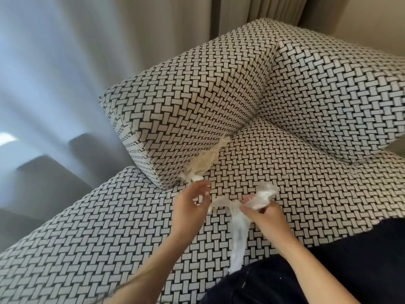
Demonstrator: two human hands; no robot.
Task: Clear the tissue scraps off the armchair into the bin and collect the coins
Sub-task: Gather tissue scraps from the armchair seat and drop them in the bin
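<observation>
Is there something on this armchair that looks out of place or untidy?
Yes. Shredded tissue scraps are stuffed into the gap between the armrest and the seat, spilling out untidily. The right hand holds more crumpled tissue, with one long strip dangling.

Armchair [241, 150]: coarse woven cloth, matt, basket-weave in black & off-white, nubby texture; same fabric on arm, seat & back cushion. Tissue scraps [203, 161] in the seam: thin cream paper, shredded, fibrous edges, matt. Tissue [263, 196]: soft white paper, crumpled, v. thin, semi-see-through where it hangs in a twisted strip. Sheer curtain [54, 62]: fine smooth cloth, lets light thru. Heavy curtain [252, 9]: beige cloth, opaque, matt, soft folds. Dark clothing [350, 270]: matt cloth w/ a few pale specks.
</observation>
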